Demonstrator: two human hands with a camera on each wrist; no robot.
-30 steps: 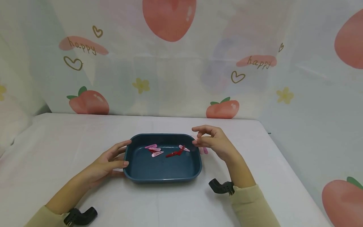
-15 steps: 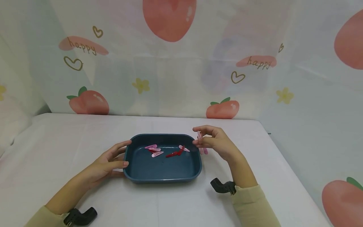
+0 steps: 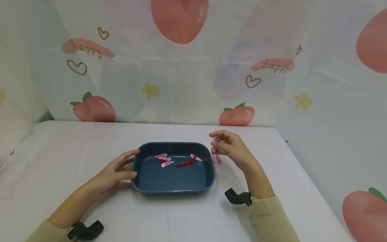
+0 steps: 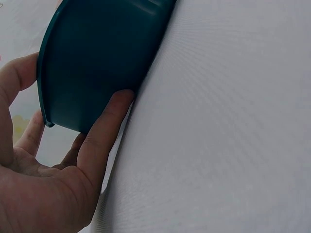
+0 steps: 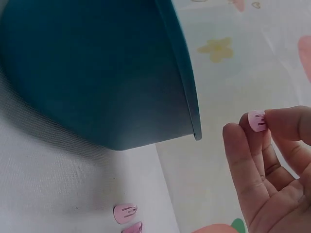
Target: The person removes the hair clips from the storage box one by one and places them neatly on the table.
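A dark teal rectangular tray [image 3: 173, 193] sits on the white table. My left hand [image 3: 109, 174] rests against its left end, fingertips on the rim and outer wall. Inside the tray lie several snap hair clips, such as a pale pink hair clip [image 3: 167, 164] and a red hair clip [image 3: 182, 164]. Just beyond the tray's right rim, my right hand [image 3: 232, 148] pinches a pink snap hair clip [image 5: 256, 121] between thumb and finger, raised above the table. Below it on the table lie more pink hair clips [image 5: 125, 213], partly cut off in the right wrist view.
A white cloth covers the table [image 3: 169, 218]. Behind it hangs a backdrop [image 3: 187, 74] printed with peaches, hearts and flowers. Each wrist wears a black camera mount, the right mount [image 3: 238, 197] beside the tray's front right.
My right hand brings up a pink hair clip, seen between its fingers from half a second ago, and shifts slightly right and away from the tray rim. The left hand and tray stay put.
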